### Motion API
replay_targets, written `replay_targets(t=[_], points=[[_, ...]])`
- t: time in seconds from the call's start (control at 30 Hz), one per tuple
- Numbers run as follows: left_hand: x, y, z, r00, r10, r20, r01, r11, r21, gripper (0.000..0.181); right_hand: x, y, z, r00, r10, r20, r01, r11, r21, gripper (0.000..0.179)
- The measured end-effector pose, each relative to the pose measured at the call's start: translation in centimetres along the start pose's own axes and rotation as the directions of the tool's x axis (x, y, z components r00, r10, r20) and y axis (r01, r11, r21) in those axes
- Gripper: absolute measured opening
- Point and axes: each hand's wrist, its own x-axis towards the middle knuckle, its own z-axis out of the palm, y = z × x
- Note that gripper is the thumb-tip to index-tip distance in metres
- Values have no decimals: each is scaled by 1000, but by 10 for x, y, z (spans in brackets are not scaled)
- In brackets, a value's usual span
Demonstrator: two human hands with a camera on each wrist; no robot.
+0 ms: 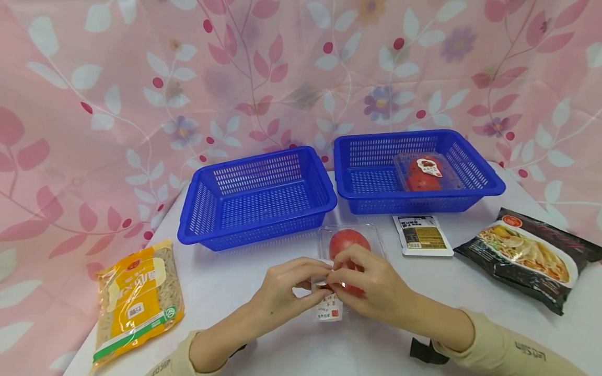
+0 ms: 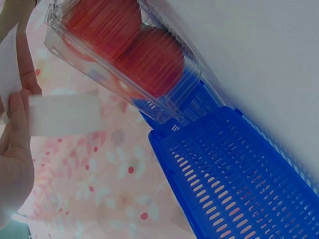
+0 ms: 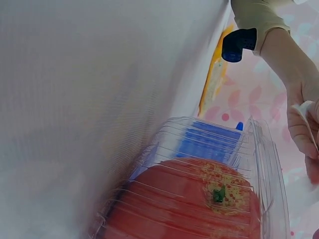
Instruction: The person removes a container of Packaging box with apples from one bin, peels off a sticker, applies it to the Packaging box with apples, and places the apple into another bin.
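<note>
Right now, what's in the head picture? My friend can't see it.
A left hand and a right hand pinch a white label over a clear box of red fruit. Behind sit two blue baskets, one holding another fruit box; an orange packet lies left, a black one right.

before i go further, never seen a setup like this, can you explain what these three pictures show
No machine works here: a person's bare left hand and right hand pinch a white printed paper label near a clear plastic box of round red fruit. A head camera took the wide picture; the tilted ones come from cameras on each wrist. On the white table, a blue slotted plastic basket stands left of a matching basket, which holds another fruit box. A yellow bag of grain lies at the left; a flat white and gold packet and a black noodle bag lie at the right.
</note>
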Motion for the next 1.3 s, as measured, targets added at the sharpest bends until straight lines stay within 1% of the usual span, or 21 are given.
replay_targets(t=[0.13,0.27,0.4,0.57,0.83,0.9,1.0,1.13,1.23,1.3], points=[[-1,0,0,1000,-7,15,7,1000,-1,34,1,-1,1,1000,-20,-14,20,1000,-4,16],[-1,2,-1,999,-9,31,8,999,38,35,0,-2,0,1000,-1,-6,1,1000,11,16],[-1,2,-2,998,9,55,-14,995,97,38,-1,-3,-1,1000,27,9,-27,999,34,16],[-2,1,-3,996,29,83,-40,989,144,43,-1,-3,-2,1000,9,-7,-9,999,51,15],[-5,-1,-5,996,15,83,-29,985,171,46,0,-4,-3,1000,9,-7,-9,997,75,14],[-7,-1,-5,996,0,87,-15,986,169,48,0,-4,-3,1000,0,-17,2,997,78,15],[-9,-1,-5,995,-55,85,45,992,114,51,1,-4,-4,999,-9,-33,12,996,87,15],[-10,0,-6,990,-122,73,117,990,73,57,2,-5,-4,999,-15,-43,19,994,103,14],[-11,-1,-6,989,-133,66,126,987,97,59,2,-6,-4,999,-15,-44,20,994,110,13],[-12,-1,-7,987,-144,65,137,986,93,60,3,-6,-5,999,-15,-45,20,993,113,13]])
